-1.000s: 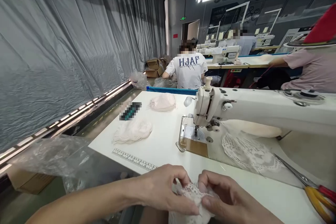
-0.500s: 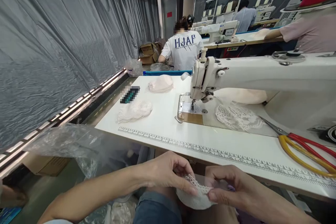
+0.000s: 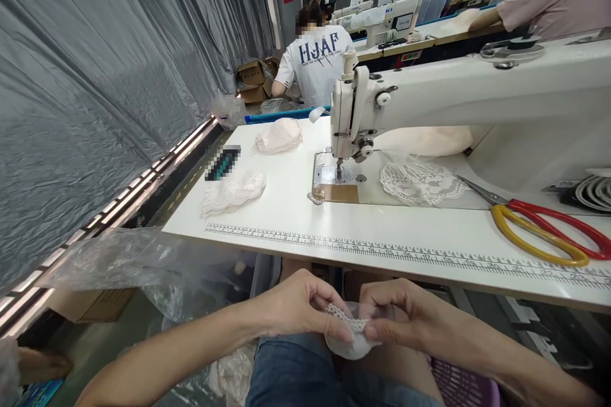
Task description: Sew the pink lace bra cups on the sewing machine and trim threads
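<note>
Over my lap, below the table's front edge, both hands pinch a small white fabric piece with a lace edge point(image 3: 352, 344). My left hand point(image 3: 310, 310) grips its left end between thumb and fingers. At the right end, my right hand point(image 3: 398, 315) is closed on the lace border. The scalloped lace runs between the two thumbs, and sheer cloth hangs beneath it. Beyond my hands stands a white sewing machine point(image 3: 410, 98). White lace point(image 3: 420, 181) lies under its arm, beside scissors point(image 3: 539, 229) with one yellow and one red handle.
On the white table point(image 3: 286, 203) lie a pale lace stack point(image 3: 233, 192) and a pinkish fabric stack point(image 3: 279, 135). A printed ruler strip follows the front edge. Clear plastic point(image 3: 138, 261) hangs at the left, and a purple basket point(image 3: 465, 385) stands below right. Co-workers sit farther back.
The view has shifted, so the table and machine appear higher and further left. Both hands keep hold of the lace-edged piece, now slightly closer together, and more of the purple basket shows.
</note>
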A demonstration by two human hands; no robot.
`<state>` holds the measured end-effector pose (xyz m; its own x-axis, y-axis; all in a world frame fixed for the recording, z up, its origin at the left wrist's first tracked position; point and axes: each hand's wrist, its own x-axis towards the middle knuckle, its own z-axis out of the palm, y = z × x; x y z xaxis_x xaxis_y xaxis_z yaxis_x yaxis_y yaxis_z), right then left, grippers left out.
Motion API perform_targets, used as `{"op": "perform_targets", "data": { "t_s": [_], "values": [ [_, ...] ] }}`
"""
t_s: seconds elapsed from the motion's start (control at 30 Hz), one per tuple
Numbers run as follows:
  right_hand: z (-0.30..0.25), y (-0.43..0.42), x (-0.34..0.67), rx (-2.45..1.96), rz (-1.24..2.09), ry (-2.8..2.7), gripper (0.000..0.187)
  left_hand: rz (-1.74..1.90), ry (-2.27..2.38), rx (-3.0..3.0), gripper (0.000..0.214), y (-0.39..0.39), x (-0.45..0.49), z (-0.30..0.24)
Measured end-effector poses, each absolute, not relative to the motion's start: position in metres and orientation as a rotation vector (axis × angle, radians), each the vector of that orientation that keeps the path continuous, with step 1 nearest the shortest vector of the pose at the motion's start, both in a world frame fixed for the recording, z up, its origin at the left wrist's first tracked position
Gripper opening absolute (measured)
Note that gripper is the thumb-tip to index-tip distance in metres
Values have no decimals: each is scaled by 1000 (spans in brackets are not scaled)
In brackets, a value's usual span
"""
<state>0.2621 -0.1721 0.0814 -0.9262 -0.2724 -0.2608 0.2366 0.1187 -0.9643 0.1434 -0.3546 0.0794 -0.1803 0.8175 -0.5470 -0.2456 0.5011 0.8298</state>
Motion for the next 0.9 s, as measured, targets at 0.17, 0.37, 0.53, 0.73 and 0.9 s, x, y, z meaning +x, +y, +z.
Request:
{"op": "perform_targets", "data": {
  "t_s": [0.17,0.37,0.53,0.73,0.9],
  "values": [
    [74,-168,264,-78,-1863,2031,28,1002,1495,467,38,-350,143,80],
    [66,-172,261,-51,-1950,1988,17,994,1494,378,40,-351,141,78],
    [62,-173,258,-59,-1921,1980,14,966,1490,485,36,-355,136,82],
    [65,-176,252,-22,-1889,1963,23,756,1697,980,33,-344,127,103],
    [80,-171,247,-12,-1937,1931,26,571,1815,1147,21,-327,125,123]
  ]
}}
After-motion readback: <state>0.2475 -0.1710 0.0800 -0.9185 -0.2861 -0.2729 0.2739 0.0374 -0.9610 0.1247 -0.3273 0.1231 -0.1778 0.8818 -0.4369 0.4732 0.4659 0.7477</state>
